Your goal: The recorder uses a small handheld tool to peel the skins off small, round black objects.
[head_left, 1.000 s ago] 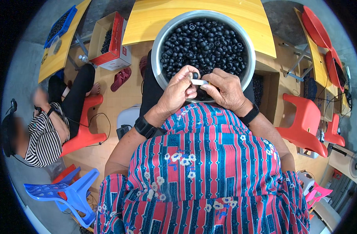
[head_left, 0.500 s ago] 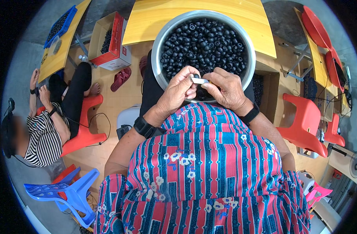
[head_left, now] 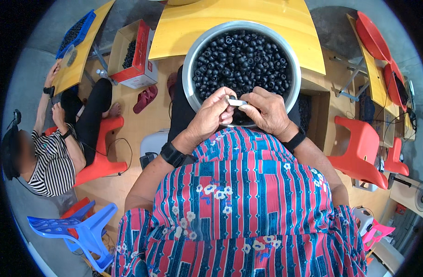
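A large round metal basin [head_left: 187, 74] sits in front of me, heaped with small black ring-shaped parts [head_left: 241, 62], each with a hole. Over its near rim, my left hand [head_left: 210, 113] is closed, pinching one small black part [head_left: 232, 97] between thumb and fingers. My right hand [head_left: 269, 113] is closed round a short flat metal blade [head_left: 236, 102], whose tip lies against the part at the left fingertips. The right fingers hide the blade's other end. Both hands are close together, just apart.
Beyond the basin stands a yellow table [head_left: 276, 16]. To the left are an open carton [head_left: 137, 76] of black parts, a red slipper [head_left: 145, 99] and a seated person [head_left: 54, 157] at another table. Red stools [head_left: 359, 143] stand on the right, a blue chair [head_left: 84, 228] at lower left.
The view has shifted slightly, so the basin and table sit lower. My hands keep the same grip on blade and part. The person at left has stretched an arm farther along their table.
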Available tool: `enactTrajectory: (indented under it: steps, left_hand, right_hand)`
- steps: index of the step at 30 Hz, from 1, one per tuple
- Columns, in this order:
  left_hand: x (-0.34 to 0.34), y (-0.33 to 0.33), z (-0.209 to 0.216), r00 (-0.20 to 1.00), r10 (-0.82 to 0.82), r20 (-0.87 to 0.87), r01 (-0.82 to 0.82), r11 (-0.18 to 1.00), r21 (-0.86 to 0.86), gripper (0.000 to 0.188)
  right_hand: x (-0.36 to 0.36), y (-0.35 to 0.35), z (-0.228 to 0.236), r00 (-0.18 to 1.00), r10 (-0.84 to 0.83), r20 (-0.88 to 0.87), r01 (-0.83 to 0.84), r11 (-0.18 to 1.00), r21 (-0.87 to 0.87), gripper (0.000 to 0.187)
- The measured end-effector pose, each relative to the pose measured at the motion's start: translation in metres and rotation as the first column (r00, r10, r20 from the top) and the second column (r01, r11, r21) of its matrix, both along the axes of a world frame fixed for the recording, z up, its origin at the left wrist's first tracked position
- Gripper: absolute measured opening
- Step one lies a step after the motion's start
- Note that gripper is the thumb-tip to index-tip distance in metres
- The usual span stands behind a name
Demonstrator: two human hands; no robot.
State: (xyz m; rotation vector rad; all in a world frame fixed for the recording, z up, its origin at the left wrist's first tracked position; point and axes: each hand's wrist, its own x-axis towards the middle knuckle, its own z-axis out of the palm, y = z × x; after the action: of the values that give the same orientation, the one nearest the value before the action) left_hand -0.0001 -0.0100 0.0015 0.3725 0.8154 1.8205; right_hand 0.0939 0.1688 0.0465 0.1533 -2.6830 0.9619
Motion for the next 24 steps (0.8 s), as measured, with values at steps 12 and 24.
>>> enactTrajectory:
  steps: [12,24]
  left_hand:
    - [0.001,0.002,0.0,1.0,-0.015,0.006,0.015,1.0,-0.013,0.017]
    - [-0.021,-0.013,0.012,0.956,0.134,-0.26,-0.172,0.977,-0.129,0.021]
  right_hand:
    - [-0.003,0.002,-0.006,0.998,0.008,-0.055,-0.011,0.998,-0.054,0.018]
    - [-0.006,0.011,-0.018,0.976,-0.203,0.08,0.218,0.914,-0.341,0.024]
